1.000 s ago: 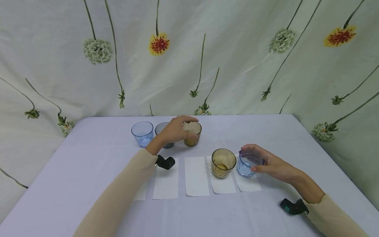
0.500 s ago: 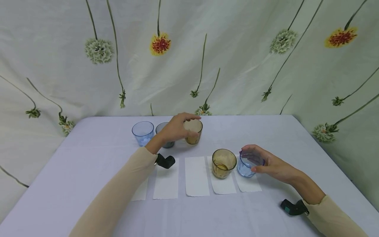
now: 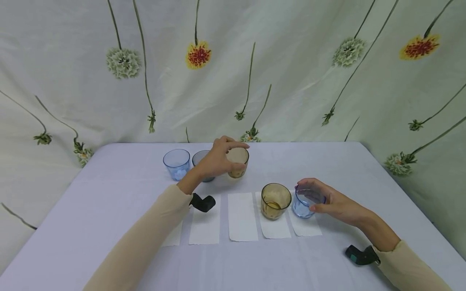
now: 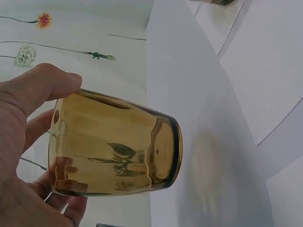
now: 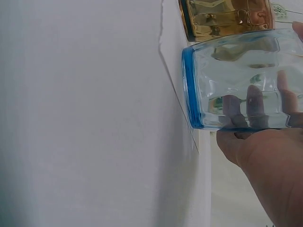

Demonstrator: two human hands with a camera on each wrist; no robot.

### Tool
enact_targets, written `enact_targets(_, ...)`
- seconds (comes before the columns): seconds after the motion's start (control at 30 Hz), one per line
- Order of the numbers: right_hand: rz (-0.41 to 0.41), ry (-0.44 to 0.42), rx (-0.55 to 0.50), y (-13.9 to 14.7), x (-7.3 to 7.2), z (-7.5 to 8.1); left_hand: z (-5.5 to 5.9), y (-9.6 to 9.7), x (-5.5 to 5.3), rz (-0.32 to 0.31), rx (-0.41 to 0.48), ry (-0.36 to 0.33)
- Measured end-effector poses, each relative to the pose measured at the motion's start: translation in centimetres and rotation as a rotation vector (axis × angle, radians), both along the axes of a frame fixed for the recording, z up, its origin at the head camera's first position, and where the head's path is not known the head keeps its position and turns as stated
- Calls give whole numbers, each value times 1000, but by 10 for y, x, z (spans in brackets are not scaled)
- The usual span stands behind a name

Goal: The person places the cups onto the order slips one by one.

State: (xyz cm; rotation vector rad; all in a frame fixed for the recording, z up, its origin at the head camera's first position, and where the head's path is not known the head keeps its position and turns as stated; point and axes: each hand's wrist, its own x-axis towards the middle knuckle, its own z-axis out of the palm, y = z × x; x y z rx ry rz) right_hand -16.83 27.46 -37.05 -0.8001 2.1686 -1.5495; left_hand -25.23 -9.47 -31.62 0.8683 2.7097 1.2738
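Observation:
At the back of the table my left hand grips an amber glass near its rim, thumb on one side and fingers on the other. In the left wrist view that amber glass appears slightly raised, a shadow below its base. My right hand holds a light blue glass upright over the rightmost paper strip; fingers show through its wall in the right wrist view. Beside it, a second amber glass stands on the neighbouring strip.
Another blue glass and a grey glass, partly hidden by my left hand, stand at the back left. Several white paper strips lie in a row across the table. A flowered cloth hangs behind.
My left hand has risen slightly with the amber glass, which shifts a little up in view. The right hand and its blue glass stay put.

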Motion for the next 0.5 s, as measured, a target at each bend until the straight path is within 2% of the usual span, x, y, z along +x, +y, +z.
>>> enact_targets(0.37,35,6,-34,2,-2,0,1,0,14,0,-28,-9)
enact_targets(0.5,21,-2,-17,2,-1,-1,0,1,21,-2,-45,-25)
